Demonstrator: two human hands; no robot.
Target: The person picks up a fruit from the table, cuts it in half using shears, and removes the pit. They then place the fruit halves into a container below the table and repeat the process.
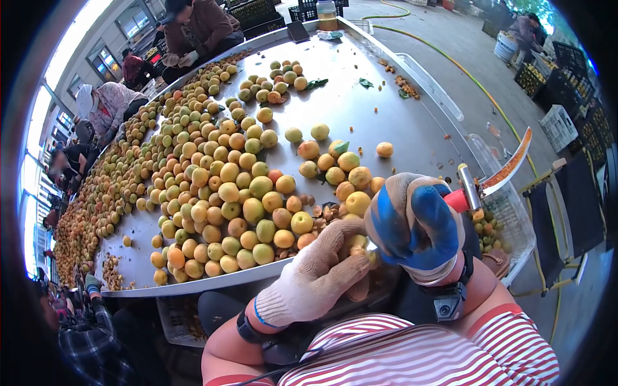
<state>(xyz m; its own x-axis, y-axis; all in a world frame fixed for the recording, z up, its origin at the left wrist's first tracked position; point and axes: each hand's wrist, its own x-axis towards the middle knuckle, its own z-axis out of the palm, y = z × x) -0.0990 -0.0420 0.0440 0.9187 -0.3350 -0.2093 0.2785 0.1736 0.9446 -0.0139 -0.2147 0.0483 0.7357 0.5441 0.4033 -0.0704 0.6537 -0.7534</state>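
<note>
At the worktop's [212, 281] near edge, the left hand [315, 273] pinches a partly hidden yellow fruit [357, 244], just left of the right hand [415, 222], which is fisted around a red handle [457, 201], its curved blade [510, 168] slanting far right.

A short-sleeved shirt [412, 357] striped in red and white is worn, its front crossed by a thin dark cable [360, 340]. The left hand [318, 273] is covered by a cream knit glove [302, 283], tinged brown at the fingers [340, 237] and edged in blue at the cuff [275, 306], with a black band [248, 329] fastened just beside it. The right hand [417, 225] is clad in a blue-coated glove [428, 238] smeared with brown, and a black strap [465, 270] bearing a small round-lensed device [444, 307] is worn next to it.
</note>
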